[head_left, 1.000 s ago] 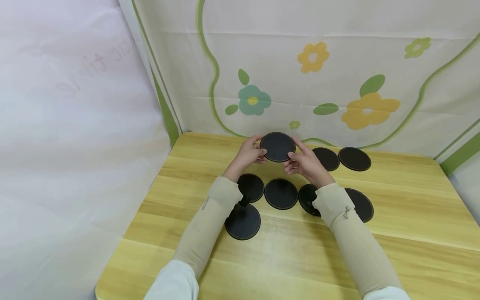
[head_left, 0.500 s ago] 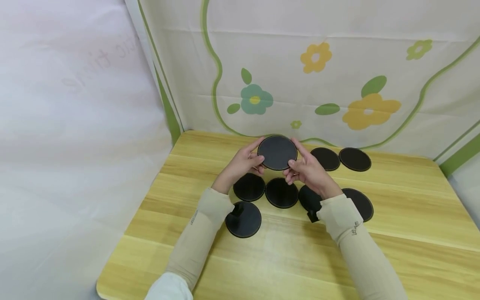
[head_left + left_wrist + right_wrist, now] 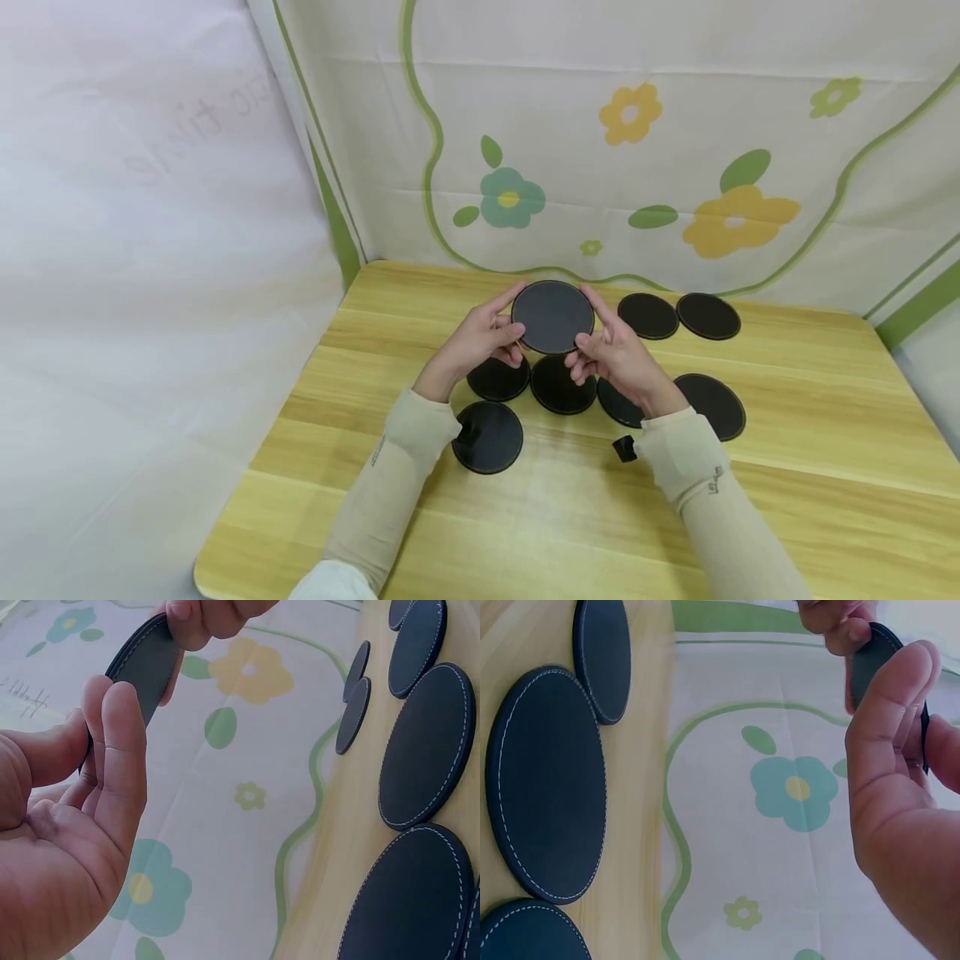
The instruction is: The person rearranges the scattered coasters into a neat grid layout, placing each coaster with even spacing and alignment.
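A round black coaster point(image 3: 552, 317) with a stitched rim is held up between both hands, tilted above the table. My left hand point(image 3: 483, 337) pinches its left edge, thumb on the near face and fingers behind. On the opposite edge my right hand point(image 3: 618, 354) grips it the same way. The left wrist view shows the coaster point(image 3: 150, 664) almost edge-on, raised off the table. Below the hands lie more black coasters, among them one in the middle point(image 3: 564, 390) and one at the lower left point(image 3: 488, 437); the right hand and forearm partly cover others.
Two coasters lie side by side at the back right, one of them at the outer end point(image 3: 708, 316). Another coaster point(image 3: 712, 407) sits right of my right wrist. The wooden table point(image 3: 525, 533) ends at a white cloth backdrop point(image 3: 360, 150) with printed flowers.
Both hands have brought the coaster slightly down and nearer, and it now overlaps the middle coaster in the head view. The coasters on the table stay where they were.
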`<state>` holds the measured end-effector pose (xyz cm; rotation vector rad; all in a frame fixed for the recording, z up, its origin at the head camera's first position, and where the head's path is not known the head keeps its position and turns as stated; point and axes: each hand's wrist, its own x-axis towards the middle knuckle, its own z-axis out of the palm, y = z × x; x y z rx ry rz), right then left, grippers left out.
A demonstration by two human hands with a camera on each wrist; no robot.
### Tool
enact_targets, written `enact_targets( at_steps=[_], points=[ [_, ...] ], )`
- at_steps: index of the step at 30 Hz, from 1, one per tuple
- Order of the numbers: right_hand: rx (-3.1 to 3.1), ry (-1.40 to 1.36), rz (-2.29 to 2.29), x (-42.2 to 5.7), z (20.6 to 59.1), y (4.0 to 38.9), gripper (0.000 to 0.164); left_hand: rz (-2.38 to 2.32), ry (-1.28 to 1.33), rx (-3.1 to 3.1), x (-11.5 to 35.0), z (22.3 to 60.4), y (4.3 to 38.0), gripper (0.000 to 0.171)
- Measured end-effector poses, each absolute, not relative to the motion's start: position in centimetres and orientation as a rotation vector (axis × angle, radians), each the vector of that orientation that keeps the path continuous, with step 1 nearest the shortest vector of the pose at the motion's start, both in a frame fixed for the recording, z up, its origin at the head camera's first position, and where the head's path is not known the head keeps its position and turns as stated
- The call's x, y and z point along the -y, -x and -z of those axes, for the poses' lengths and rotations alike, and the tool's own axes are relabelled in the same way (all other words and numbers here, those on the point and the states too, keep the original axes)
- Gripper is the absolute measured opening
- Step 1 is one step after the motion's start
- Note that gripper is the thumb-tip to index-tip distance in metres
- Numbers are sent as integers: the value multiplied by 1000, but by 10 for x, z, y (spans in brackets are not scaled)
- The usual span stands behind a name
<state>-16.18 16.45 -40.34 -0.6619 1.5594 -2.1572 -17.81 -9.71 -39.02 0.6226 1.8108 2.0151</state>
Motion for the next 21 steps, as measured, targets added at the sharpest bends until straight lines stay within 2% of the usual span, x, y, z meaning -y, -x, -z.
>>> enact_targets(
  at_steps=[21],
  points=[
    [-1632,636,2148,-161,403,136,79,-2023,-628,-1820,99,391,154,71]
  ],
)
